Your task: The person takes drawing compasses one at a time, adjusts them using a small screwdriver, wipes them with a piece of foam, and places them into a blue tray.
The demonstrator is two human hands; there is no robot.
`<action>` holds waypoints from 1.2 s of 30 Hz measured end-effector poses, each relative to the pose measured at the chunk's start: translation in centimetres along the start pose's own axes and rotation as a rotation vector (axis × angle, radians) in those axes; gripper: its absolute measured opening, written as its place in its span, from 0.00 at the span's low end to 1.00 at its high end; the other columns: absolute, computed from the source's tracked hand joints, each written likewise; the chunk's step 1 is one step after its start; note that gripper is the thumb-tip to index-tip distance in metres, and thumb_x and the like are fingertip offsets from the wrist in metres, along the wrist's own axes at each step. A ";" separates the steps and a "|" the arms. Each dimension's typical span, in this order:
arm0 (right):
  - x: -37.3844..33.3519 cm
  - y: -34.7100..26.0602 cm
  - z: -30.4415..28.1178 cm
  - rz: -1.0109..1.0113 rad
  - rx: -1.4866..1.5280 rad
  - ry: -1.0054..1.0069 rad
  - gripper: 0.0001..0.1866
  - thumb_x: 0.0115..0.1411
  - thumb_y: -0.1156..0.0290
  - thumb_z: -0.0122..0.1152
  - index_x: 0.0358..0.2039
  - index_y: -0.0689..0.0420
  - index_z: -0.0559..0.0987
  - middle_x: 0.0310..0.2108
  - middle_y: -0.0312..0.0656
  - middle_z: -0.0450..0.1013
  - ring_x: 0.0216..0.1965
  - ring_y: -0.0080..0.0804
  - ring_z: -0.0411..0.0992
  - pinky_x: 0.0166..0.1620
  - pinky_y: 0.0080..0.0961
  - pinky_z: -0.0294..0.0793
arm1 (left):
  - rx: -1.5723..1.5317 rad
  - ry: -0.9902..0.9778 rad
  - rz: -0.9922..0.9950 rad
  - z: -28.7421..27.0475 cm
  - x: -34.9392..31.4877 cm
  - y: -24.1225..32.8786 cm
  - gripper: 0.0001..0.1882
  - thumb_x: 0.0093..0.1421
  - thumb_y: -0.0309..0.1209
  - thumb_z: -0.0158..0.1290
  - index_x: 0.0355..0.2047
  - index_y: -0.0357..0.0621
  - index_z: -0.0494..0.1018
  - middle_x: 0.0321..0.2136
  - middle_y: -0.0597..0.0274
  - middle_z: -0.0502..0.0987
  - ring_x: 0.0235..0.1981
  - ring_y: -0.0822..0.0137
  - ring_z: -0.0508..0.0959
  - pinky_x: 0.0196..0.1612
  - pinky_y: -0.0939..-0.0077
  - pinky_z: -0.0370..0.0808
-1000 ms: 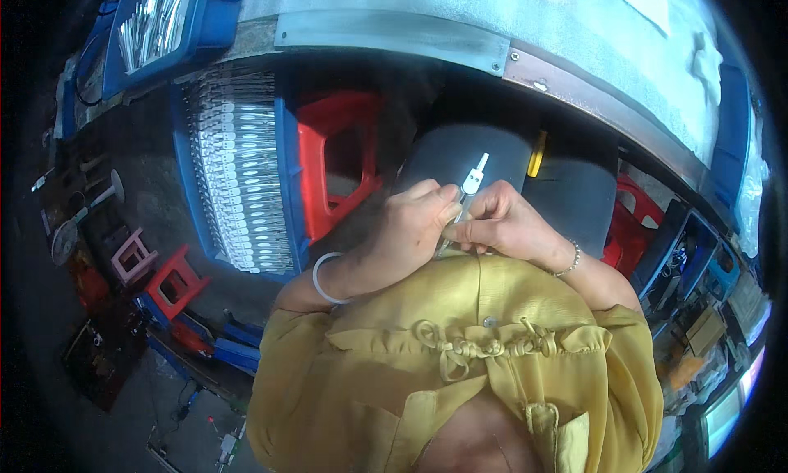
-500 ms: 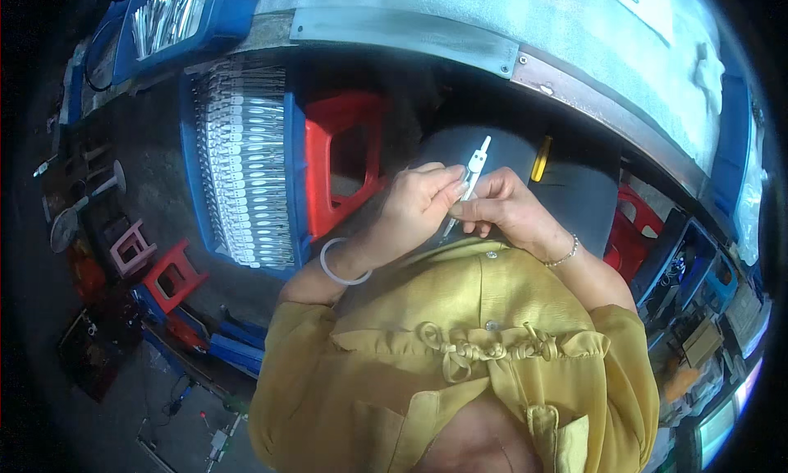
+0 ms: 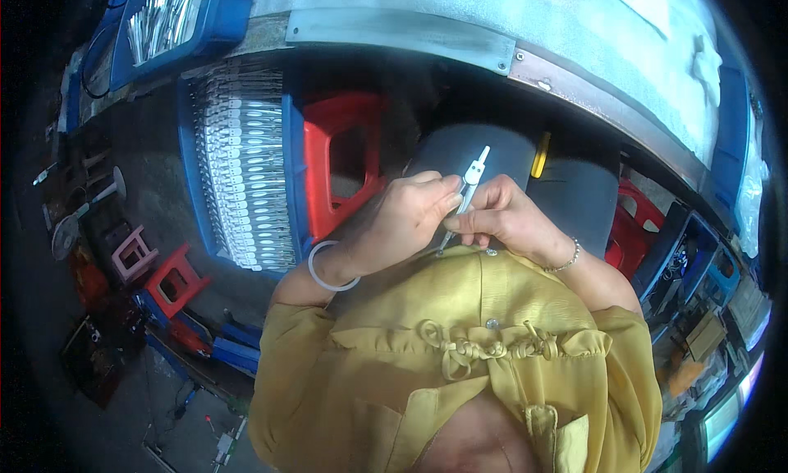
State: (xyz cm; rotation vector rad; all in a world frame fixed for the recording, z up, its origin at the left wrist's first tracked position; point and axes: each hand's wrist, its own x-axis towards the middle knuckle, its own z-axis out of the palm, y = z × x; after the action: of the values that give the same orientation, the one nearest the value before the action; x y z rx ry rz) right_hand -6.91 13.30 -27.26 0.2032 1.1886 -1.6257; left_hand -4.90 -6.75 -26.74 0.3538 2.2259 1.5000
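A white drawing compass (image 3: 474,174) is held in front of my body, its narrow top pointing away and a little right. My left hand (image 3: 410,213) pinches it from the left just below the head. On the other side, the fingers of my right hand (image 3: 502,217) are closed on its legs. The tips of the legs come out below my fingers, near my shirt. What my fingertips do between the legs is hidden. A slim yellow object (image 3: 540,155), which looks like a tool handle, lies on my dark-trousered lap.
Left of me, a blue crate (image 3: 297,177) holds rows of similar white compasses beside a red stool (image 3: 316,165). A blue bin (image 3: 230,17) of thin metal parts stands on the workbench (image 3: 394,39), whose edge runs ahead of me. Another red stool (image 3: 630,227) is at right.
The compass has shifted slightly down and to the left along with my hands. Its head shows a little more squarely. Both hands keep their hold.
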 end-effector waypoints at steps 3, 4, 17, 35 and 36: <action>0.0 -0.1 -0.3 0.011 -0.029 -0.035 0.09 0.56 0.71 0.66 0.21 0.61 0.82 0.17 0.36 0.75 0.16 0.14 0.68 0.20 0.11 0.65 | 0.028 -0.012 0.000 0.0 -0.1 -0.5 0.11 0.62 0.23 0.52 0.42 0.27 0.74 0.23 0.52 0.71 0.23 0.63 0.72 0.27 0.72 0.68; -0.1 -0.5 -0.4 0.041 -0.045 -0.045 0.08 0.56 0.72 0.66 0.22 0.61 0.82 0.18 0.36 0.75 0.16 0.14 0.68 0.20 0.11 0.65 | -0.008 0.006 0.053 0.3 -0.1 -1.2 0.13 0.63 0.26 0.52 0.45 0.29 0.74 0.23 0.55 0.72 0.22 0.66 0.72 0.26 0.75 0.68; -2.2 -1.9 -1.6 -0.109 -0.182 0.197 0.11 0.60 0.65 0.64 0.34 0.61 0.83 0.25 0.37 0.78 0.22 0.20 0.71 0.28 0.15 0.71 | -1.602 -0.376 -0.354 1.7 1.4 -7.2 0.21 0.57 0.44 0.60 0.43 0.42 0.79 0.40 0.66 0.72 0.38 0.68 0.71 0.45 0.68 0.73; -7.8 -0.4 -4.8 -0.252 0.021 0.331 0.14 0.66 0.70 0.53 0.50 0.60 0.69 0.27 0.30 0.68 0.26 0.13 0.65 0.29 0.15 0.67 | -0.753 -0.008 -0.364 4.5 1.5 0.1 0.12 0.71 0.35 0.43 0.38 0.39 0.71 0.22 0.66 0.71 0.17 0.79 0.66 0.22 0.86 0.63; -8.5 -1.1 -3.9 -0.142 -0.125 0.375 0.15 0.64 0.73 0.54 0.50 0.59 0.70 0.29 0.37 0.72 0.26 0.22 0.70 0.30 0.20 0.71 | -0.743 0.014 -0.386 4.8 1.7 0.3 0.12 0.71 0.35 0.43 0.38 0.39 0.71 0.23 0.65 0.72 0.17 0.79 0.66 0.22 0.86 0.63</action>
State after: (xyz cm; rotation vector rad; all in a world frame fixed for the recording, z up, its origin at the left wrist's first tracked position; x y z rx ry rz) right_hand -5.84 21.60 -23.06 0.3626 1.6161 -1.6748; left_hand -4.12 -2.00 -28.35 -0.2996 1.4681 1.9388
